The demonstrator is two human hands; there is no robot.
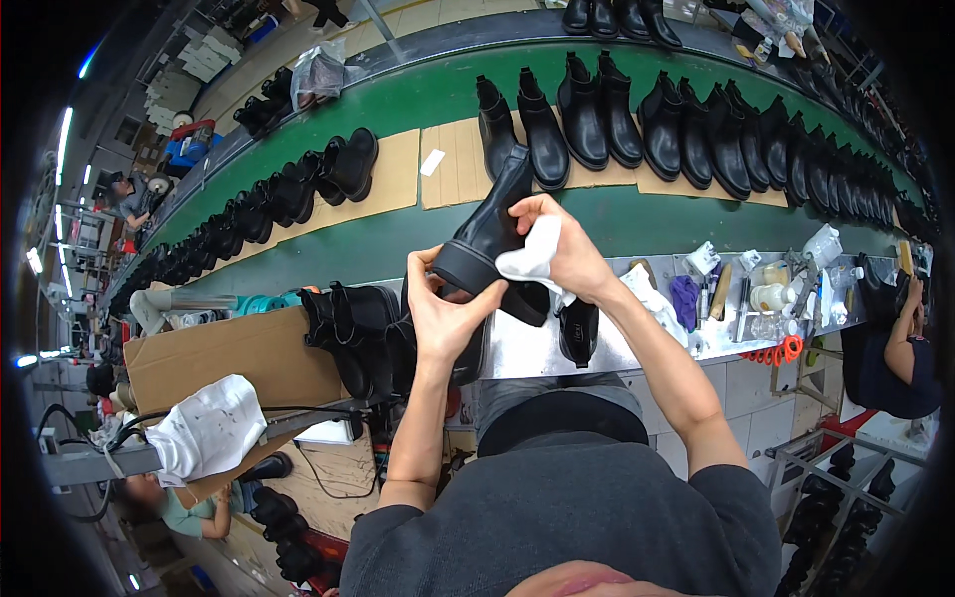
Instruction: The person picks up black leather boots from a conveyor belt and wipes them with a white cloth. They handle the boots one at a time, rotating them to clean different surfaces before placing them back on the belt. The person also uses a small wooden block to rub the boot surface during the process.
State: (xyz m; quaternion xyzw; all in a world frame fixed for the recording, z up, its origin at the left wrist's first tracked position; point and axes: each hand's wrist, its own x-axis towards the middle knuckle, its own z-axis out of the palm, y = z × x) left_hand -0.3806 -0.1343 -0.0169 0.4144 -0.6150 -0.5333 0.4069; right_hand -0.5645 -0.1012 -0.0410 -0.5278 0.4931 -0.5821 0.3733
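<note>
A black ankle boot [489,227] is held up in front of me, tilted, with its shaft toward the far side and its thick sole toward me. My left hand [446,316] grips it by the sole, thumb on one side and fingers on the other. In my right hand [572,257] is a bunched white cloth [535,251], pressed close against the boot's side, while the fingertips touch the leather. Below the hands, another black boot [578,334] rests at the near edge of the metal worktop [522,348]. Part of a further dark boot shows beneath the held one.
Rows of black boots [667,129] stand on cardboard along the green conveyor [398,224]. At left are a cardboard sheet [229,363], more boots and a hanging white cloth [211,423]. Bottles [771,297], a purple cloth [684,300] and orange-handled scissors [791,348] lie right. A co-worker [895,348] sits far right.
</note>
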